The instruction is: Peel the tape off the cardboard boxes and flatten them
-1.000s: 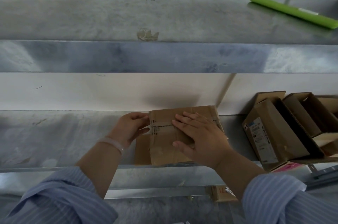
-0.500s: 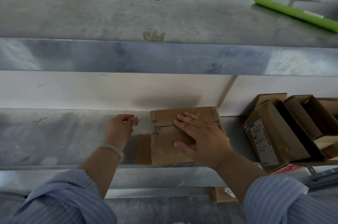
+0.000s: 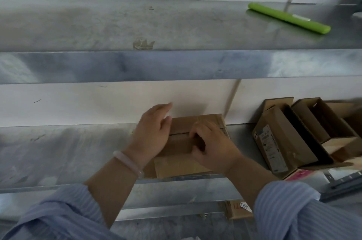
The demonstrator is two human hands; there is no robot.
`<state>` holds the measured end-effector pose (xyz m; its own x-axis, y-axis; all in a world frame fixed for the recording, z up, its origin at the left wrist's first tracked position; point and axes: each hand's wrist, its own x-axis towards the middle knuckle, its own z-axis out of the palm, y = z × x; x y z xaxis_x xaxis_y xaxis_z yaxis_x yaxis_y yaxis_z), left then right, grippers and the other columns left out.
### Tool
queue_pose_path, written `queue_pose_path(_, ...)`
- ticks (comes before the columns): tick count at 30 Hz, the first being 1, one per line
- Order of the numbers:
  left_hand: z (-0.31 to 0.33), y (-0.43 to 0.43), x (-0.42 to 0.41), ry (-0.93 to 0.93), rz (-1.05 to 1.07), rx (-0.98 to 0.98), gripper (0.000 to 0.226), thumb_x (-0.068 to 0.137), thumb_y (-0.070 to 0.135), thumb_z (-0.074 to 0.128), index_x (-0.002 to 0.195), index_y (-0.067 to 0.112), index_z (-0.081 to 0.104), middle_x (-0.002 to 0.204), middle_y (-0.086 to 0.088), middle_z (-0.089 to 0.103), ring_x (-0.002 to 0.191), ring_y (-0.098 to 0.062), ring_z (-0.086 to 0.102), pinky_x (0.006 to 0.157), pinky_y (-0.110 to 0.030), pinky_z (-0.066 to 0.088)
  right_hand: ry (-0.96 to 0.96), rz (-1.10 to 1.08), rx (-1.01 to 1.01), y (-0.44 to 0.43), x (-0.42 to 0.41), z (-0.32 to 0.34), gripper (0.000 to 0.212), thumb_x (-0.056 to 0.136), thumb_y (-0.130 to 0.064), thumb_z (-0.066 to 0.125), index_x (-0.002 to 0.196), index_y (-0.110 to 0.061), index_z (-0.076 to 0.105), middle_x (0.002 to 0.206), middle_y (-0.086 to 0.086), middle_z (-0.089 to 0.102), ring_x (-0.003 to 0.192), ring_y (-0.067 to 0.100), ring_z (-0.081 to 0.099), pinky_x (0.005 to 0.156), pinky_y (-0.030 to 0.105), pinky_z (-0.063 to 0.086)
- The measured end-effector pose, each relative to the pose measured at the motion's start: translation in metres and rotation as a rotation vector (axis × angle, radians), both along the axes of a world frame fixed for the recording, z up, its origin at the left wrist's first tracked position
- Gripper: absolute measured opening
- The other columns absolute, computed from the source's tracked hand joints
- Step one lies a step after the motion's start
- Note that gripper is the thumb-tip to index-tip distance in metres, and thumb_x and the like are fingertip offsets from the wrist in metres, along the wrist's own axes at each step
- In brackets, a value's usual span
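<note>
A small brown cardboard box (image 3: 182,163) lies on the middle metal shelf (image 3: 68,151), close to its front edge. A dark gap shows along the seam between its top flaps. My left hand (image 3: 154,134) rests on the box's left end with the fingers stretched out toward the wall. My right hand (image 3: 213,145) sits on the right half of the box. Its fingers are curled at the seam and the thumb is below them, pinching the near flap. No loose tape is visible in either hand.
Two open cardboard boxes (image 3: 282,137) (image 3: 321,122) lean at the right of the same shelf. The upper shelf (image 3: 176,24) carries a crumpled tape scrap (image 3: 144,43) and a green roll (image 3: 288,18). Another small box (image 3: 238,209) sits on the level below.
My left hand, which had pulled away to the left of the box, has come back onto its left end. My right hand went from flat on the box to fingers curled at the seam.
</note>
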<state>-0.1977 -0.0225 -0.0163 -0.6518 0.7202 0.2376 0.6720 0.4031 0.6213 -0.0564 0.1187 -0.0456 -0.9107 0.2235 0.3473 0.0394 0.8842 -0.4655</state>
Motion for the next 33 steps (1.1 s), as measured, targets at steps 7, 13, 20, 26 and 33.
queue_pose_path(7,-0.024,0.014,0.028,0.427,-0.252,-0.433,0.066,0.09,0.067,0.01,0.145,0.04,0.034,0.149,-0.004,0.038,0.135,-0.026,0.034,0.113,-0.04,0.02,0.041,-0.364,-0.167,0.008,0.035,-0.008,0.034,0.085,-0.023,0.064,0.118,-0.026,0.057,0.122,-0.008,0.053,0.115,0.006,0.042,0.099,0.023,0.037)
queue_pose_path(13,-0.012,0.03,0.034,0.357,-0.194,-0.481,0.07,0.078,0.067,0.01,0.139,0.043,0.036,0.145,0.0,0.036,0.134,-0.023,0.032,0.112,-0.044,0.022,-0.015,-0.592,-0.713,0.011,0.075,-0.028,0.042,0.092,-0.036,0.061,0.132,-0.027,0.055,0.123,-0.012,0.058,0.112,-0.001,0.054,0.087,0.008,0.045)
queue_pose_path(20,-0.026,0.037,0.048,0.515,-0.104,-0.505,0.062,0.087,0.061,0.011,0.141,0.045,0.037,0.14,-0.01,0.043,0.128,-0.033,0.038,0.105,-0.053,0.03,-0.009,-0.737,-0.718,0.006,0.082,-0.029,0.015,0.091,-0.027,0.066,0.104,-0.028,0.072,0.088,-0.022,0.063,0.082,-0.008,0.056,0.068,0.005,0.039)
queue_pose_path(26,-0.027,0.039,0.046,0.527,-0.101,-0.476,0.059,0.088,0.06,0.017,0.139,0.044,0.042,0.139,-0.01,0.045,0.127,-0.032,0.04,0.103,-0.053,0.032,0.096,-0.798,-0.833,0.007,0.084,-0.022,0.008,0.088,-0.026,0.07,0.081,-0.026,0.067,0.073,-0.009,0.066,0.069,0.005,0.061,0.057,0.013,0.044)
queue_pose_path(33,-0.027,0.039,0.046,0.528,-0.1,-0.454,0.056,0.088,0.059,0.022,0.136,0.042,0.046,0.136,-0.012,0.048,0.124,-0.034,0.043,0.102,-0.053,0.034,0.048,-0.716,-1.031,0.012,0.081,-0.019,0.012,0.094,-0.022,0.061,0.089,-0.013,0.066,0.085,0.001,0.07,0.085,0.02,0.069,0.082,0.036,0.058)
